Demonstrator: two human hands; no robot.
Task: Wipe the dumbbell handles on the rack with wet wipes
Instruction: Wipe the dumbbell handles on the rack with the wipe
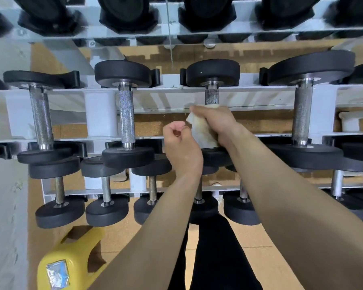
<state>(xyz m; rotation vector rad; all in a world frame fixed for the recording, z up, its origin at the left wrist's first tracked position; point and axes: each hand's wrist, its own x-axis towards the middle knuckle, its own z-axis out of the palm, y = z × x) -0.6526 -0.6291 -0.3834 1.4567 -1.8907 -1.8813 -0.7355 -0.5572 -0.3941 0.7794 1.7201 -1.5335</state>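
Wiping looks under way: our right hand [216,122] grips a pale crumpled wet wipe [201,132] round the knurled steel dumbbell handle [212,96], third along the white metal rack [101,114]. Our left hand [182,147] is curled, empty. Next, we should slide the wipe up over bare knurling.

Dumbbells [126,114] lie side by side on the rack [101,114], with a jug [71,262] on the floor [122,239] before it.
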